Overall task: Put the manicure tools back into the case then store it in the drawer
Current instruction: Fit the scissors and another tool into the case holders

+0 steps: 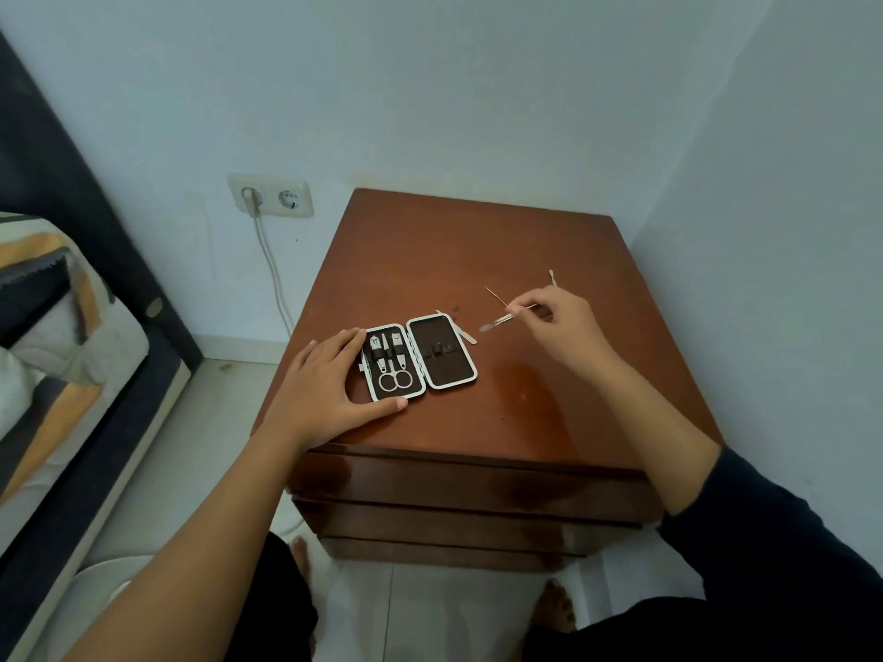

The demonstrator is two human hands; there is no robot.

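Observation:
A small manicure case [442,358] lies open on the brown wooden nightstand [525,398]. Its left half holds scissors [395,380] and two or three clippers under straps; the right half's loops are empty. My left hand [329,379] rests flat against the case's left edge, fingers apart. My right hand [559,322] pinches a thin metal tool [501,320] above the tabletop, right of the case. A thin pointed tool [494,296], a small spoon-tipped tool [552,278] and a flat tool [466,335] behind the case lie loose on the top.
The nightstand has closed drawers [478,484] on its front, facing me. Walls close in behind and to the right. A bed [71,351] stands at the left, and a wall socket [270,198] with a plugged cable is behind it. My bare feet show below on the tiled floor.

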